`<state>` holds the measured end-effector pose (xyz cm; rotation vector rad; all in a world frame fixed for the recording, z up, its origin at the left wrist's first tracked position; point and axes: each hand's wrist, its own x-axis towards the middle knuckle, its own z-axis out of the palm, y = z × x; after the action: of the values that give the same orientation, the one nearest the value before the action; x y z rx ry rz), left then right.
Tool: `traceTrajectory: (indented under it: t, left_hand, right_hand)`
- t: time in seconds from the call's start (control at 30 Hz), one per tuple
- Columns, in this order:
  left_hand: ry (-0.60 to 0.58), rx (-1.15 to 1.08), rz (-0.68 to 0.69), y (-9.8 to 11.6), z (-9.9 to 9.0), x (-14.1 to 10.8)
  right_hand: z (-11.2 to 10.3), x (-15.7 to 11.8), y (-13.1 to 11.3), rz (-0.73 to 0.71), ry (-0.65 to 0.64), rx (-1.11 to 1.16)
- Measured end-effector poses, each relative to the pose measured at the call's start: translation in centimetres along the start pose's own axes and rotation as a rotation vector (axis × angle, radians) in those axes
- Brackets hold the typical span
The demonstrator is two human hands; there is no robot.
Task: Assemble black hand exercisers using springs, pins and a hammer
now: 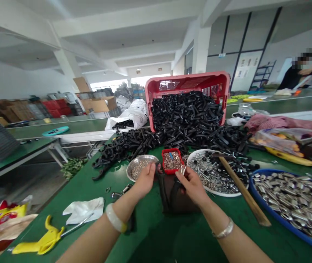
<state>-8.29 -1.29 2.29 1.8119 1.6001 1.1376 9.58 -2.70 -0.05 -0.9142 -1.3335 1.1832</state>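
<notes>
My right hand [195, 186] is closed around a black plastic handle [174, 193], with a shiny ribbed metal piece like a coil spring [182, 170] at the thumb and fingertips. My left hand [145, 179] is pinched at a small dark piece [158, 168], mostly hidden by the fingers. Both hands are over a dark brown block [166, 199] on the green table. Just beyond them are a red box of small metal pins [172, 160] and a metal bowl of tiny parts [138, 168].
A tipped red crate [185, 78] spills black handles [177, 135] across the back. At right, a hammer [245, 191] leans over a white tray of hardware [213, 179], beside a blue basin of metal sleeves [292, 197]. A yellow tool [42, 241] lies front left. A person [295, 75] is at far right.
</notes>
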Motion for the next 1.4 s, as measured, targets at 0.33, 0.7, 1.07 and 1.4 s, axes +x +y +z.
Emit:
traceTrajectory:
  t: [0.33, 0.7, 1.07, 1.4]
  left_hand:
    - [0.189, -0.058, 0.127, 4.5, 3.5, -2.1]
    - [0.175, -0.096, 0.222, 6.2, 2.2, -4.5]
    - [-0.025, -0.358, 0.142, 1.5, -0.7, -2.4]
    - [-0.109, -0.272, 0.09, -0.7, -0.2, -4.9]
  right_hand:
    - [0.1, -1.4, -4.1, -0.298, 0.036, -0.632]
    - [1.1, -2.7, -4.7, -0.449, -0.001, -0.818]
    - [4.7, -0.4, -3.9, -0.386, -0.252, -0.989]
    - [5.6, -1.6, -2.0, -0.111, -0.372, -0.911]
